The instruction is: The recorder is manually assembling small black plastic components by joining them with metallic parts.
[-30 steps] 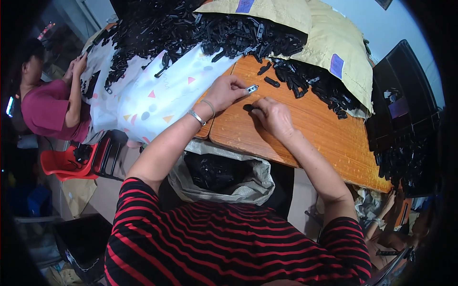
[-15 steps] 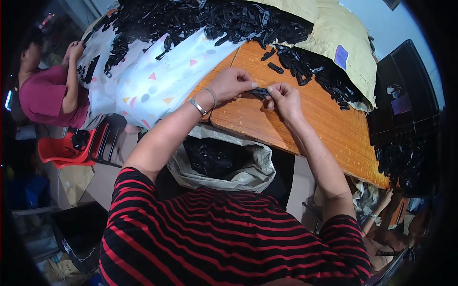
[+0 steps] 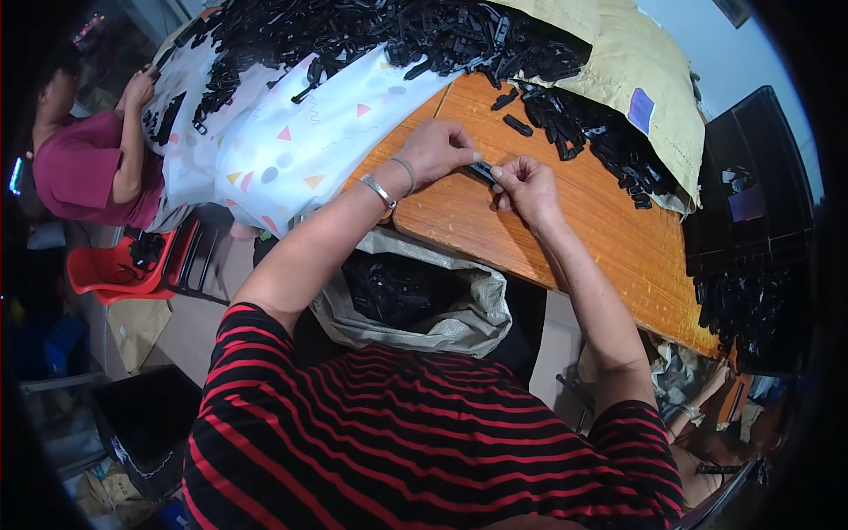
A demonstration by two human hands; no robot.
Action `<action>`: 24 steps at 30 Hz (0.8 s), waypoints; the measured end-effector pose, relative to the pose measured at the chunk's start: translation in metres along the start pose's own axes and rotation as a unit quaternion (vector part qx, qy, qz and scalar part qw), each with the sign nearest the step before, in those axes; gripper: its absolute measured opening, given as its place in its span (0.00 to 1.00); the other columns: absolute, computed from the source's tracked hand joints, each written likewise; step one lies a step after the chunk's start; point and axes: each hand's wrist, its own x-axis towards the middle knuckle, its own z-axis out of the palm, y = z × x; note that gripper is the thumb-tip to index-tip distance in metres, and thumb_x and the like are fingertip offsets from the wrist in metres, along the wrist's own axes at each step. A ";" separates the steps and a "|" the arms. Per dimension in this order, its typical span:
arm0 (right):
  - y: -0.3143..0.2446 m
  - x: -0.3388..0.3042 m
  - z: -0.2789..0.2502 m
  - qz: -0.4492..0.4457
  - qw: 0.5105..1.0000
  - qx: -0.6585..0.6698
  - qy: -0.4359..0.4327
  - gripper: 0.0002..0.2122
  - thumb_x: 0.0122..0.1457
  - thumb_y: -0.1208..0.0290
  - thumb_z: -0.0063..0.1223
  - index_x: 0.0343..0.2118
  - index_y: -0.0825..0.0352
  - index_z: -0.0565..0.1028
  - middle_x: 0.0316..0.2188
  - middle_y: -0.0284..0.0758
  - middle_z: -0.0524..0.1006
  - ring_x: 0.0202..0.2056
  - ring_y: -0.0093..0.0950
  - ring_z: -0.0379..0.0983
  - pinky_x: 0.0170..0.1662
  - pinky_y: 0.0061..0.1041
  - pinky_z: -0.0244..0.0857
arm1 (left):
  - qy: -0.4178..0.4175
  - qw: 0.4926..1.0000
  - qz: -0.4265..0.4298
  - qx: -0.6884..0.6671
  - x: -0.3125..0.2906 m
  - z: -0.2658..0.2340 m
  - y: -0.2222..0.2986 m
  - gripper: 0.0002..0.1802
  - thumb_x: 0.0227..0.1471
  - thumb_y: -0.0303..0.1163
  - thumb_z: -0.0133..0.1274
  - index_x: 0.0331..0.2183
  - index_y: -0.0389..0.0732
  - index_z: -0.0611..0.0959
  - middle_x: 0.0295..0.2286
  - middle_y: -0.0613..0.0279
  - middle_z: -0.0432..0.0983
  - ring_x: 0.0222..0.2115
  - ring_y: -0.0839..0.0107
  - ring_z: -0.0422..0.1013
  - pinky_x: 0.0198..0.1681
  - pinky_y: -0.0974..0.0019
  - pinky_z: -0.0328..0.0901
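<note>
Over the wooden table my two hands hold one small, long black plastic part between them. My left hand pinches its left end between thumb and fingertips. At the other end, the thumb and fingers of my right hand are closed on it. What the piece is exactly, I cannot make out. Beyond my hands, several loose black plastic parts spill from a sack onto the wood. A large heap of similar black parts covers the far side.
A patterned white cloth drapes the table's left side. An open woven sack with black pieces inside stands below the near edge. Paper sacks lie at the far right. A co-worker sits at left near a red chair.
The black part has tilted, its right end lower than before, still held by both hands. My view has shifted slightly.
</note>
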 end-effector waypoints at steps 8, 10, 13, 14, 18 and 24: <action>0.001 0.011 0.001 -0.014 0.992 -0.126 0.020 0.10 0.54 0.72 0.58 0.21 0.69 0.70 0.13 0.33 0.73 0.13 0.20 0.68 0.17 0.20 0.60 | 0.035 0.994 0.006 0.102 0.005 0.004 -0.002 0.09 0.41 0.32 0.61 0.22 0.36 0.80 0.21 0.60 0.76 0.23 0.71 0.71 0.29 0.69 0.66; 0.006 0.012 0.002 -0.053 0.983 -0.173 0.040 0.11 0.53 0.71 0.60 0.20 0.68 0.70 0.12 0.32 0.72 0.13 0.20 0.68 0.18 0.21 0.60 | 0.049 0.990 0.034 0.127 0.005 0.005 -0.004 0.10 0.41 0.33 0.61 0.22 0.37 0.80 0.21 0.57 0.77 0.23 0.67 0.73 0.29 0.66 0.67; 0.009 0.016 0.003 -0.056 0.985 -0.161 0.029 0.10 0.56 0.73 0.56 0.21 0.67 0.68 0.13 0.30 0.70 0.10 0.18 0.62 0.12 0.18 0.53 | 0.068 0.986 0.039 0.147 0.003 0.006 -0.006 0.10 0.41 0.33 0.61 0.21 0.37 0.79 0.21 0.57 0.76 0.22 0.65 0.72 0.29 0.65 0.66; 0.010 0.016 0.002 -0.064 0.984 -0.161 0.033 0.10 0.56 0.73 0.56 0.21 0.67 0.68 0.13 0.30 0.70 0.10 0.18 0.62 0.12 0.18 0.53 | 0.052 0.988 0.042 0.139 0.002 0.005 -0.010 0.10 0.42 0.33 0.61 0.21 0.37 0.79 0.20 0.58 0.76 0.22 0.67 0.72 0.29 0.66 0.66; 0.007 -0.018 0.002 -0.006 0.988 -0.105 -0.110 0.09 0.55 0.75 0.56 0.21 0.67 0.70 0.13 0.32 0.72 0.13 0.19 0.66 0.15 0.19 0.57 | -0.152 0.983 0.037 0.098 -0.017 -0.016 -0.008 0.11 0.45 0.34 0.60 0.24 0.35 0.79 0.21 0.62 0.76 0.23 0.75 0.71 0.29 0.68 0.66; 0.002 -0.045 0.006 -0.125 0.939 -0.230 -0.224 0.08 0.52 0.70 0.60 0.26 0.69 0.75 0.25 0.34 0.78 0.26 0.25 0.73 0.31 0.26 0.67 | -0.064 0.998 0.006 0.020 0.000 -0.026 0.005 0.11 0.49 0.32 0.57 0.30 0.33 0.79 0.25 0.65 0.76 0.28 0.79 0.69 0.34 0.74 0.66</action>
